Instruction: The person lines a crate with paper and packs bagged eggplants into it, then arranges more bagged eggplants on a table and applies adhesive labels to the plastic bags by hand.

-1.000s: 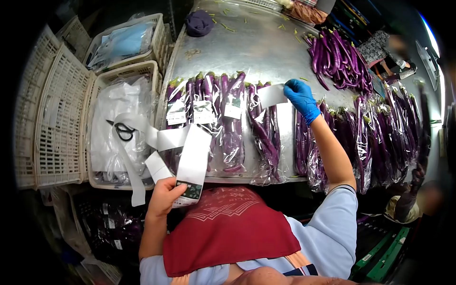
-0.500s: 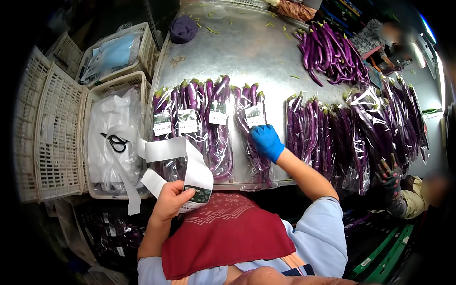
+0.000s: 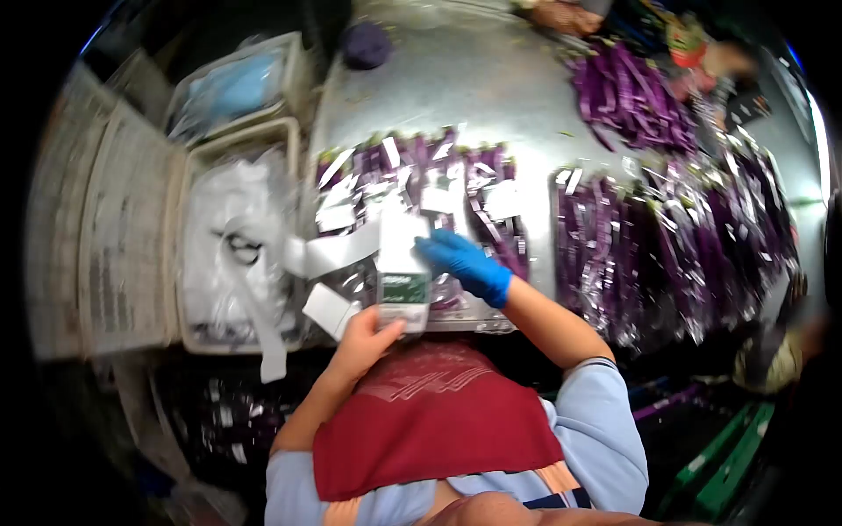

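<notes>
My bare left hand (image 3: 364, 337) is closed on a strip of labels (image 3: 403, 289); its thumb lies by a green-and-white printed label, and the white backing trails to the left. My right hand (image 3: 465, 266), in a blue glove, has its fingers stretched out at the strip's right edge; blur hides whether they touch it. Behind the strip lie several clear bags of long purple eggplants (image 3: 495, 206) with white labels on them. Part of these bags is hidden by the strip and my right hand.
Black scissors (image 3: 241, 248) rest on plastic bags in a white crate (image 3: 294, 158) at left. More bagged eggplants (image 3: 667, 254) line the right side of the metal table (image 3: 438, 79). Loose eggplants (image 3: 627, 96) are heaped at the far right, near another person.
My right hand has left the label on the rightmost near bag and moved left to the strip. My left hand has raised the strip, turning its printed label upward. The view has shifted.
</notes>
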The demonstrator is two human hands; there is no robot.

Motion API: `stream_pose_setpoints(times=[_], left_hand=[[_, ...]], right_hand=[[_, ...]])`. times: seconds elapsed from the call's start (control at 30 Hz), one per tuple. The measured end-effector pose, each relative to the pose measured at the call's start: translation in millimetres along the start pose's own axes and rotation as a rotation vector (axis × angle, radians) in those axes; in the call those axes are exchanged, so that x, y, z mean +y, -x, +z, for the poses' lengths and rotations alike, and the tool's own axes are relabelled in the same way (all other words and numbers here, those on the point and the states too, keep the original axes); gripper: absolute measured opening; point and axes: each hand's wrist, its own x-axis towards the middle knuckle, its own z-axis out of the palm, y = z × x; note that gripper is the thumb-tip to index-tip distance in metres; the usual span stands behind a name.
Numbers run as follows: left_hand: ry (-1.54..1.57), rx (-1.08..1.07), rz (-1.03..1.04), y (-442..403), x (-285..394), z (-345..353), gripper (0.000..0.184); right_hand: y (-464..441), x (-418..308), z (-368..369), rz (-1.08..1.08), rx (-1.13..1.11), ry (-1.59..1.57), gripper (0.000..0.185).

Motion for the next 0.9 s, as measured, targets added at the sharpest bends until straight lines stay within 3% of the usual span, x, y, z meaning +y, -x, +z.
stream_pose_setpoints(times=[0.03,0.07,0.13,0.2,0.27,0.33,0.4,0.43,0.47,0.53,0.6,0.7,0.83,0.87,0.9], left_hand=[[0.068,0.037,0.034,1.6,2.6,-1.0,0.023],[0.138,0.068,0.061,4.9,6.7,-3.8,0.02],[0.231,0.137,0.121,7.3,1.9,-15.7,0.019],[0.259,0.162,0.198,6.9,0.6,-28.0,0.019],[0.319,0.179,0.217,4.7,4.3,-29.9,0.019],[0.283,0.137,0.21,1.3,9.1,-28.6,0.021],[0.247,0.089,0.219,-3.6,15.6,-21.7,0.021],[0.23,0.071,0.222,-7.1,19.1,-17.8,0.021],[0.212,0.068,0.221,-9.4,24.1,-14.7,0.021],[0.211,0.07,0.228,-8.9,31.5,-13.5,0.021],[0.24,0.057,0.24,-8.0,38.9,-14.0,0.021],[0.301,0.149,0.346,-3.3,42.9,-28.4,0.022],[0.358,0.439,0.561,28.3,64.9,-52.9,0.023],[0.345,0.416,0.61,37.4,64.1,-61.3,0.026],[0.342,0.416,0.627,44.6,63.6,-64.0,0.025]], right_hand=[[11.6,-8.9,-1.4,-0.138,0.078,0.32,0.045],[11.6,5.6,-20.8,-0.485,0.179,0.695,0.043],[62.4,-37.8,-57.3,-0.259,0.564,1.299,0.06],[108.7,-37.2,-124.9,-0.07,1.009,1.713,0.07],[156.9,-3.1,-199.0,0.231,1.452,1.796,0.08],[203.0,-16.7,-213.9,0.412,1.561,1.909,0.091],[234.9,-13.4,-252.1,0.508,1.633,1.95,0.09],[249.2,-25.1,-263.9,0.529,1.487,1.692,0.088],[259.1,-27.5,-277.2,0.488,1.404,1.787,0.071],[274.5,-32.3,-315.0,0.126,1.352,1.445,0.047],[279.1,-36.5,-330.1,-0.147,1.249,1.393,0.032],[268.8,-69.2,-290.4,-0.309,1.086,0.707,0.019],[241.4,-85.1,-252.8,-0.409,0.978,0.295,0.016],[228.1,-88.2,-235.3,-0.366,0.945,0.148,0.016],[203.9,-86.2,-207.0,-0.466,0.871,0.066,0.016]])
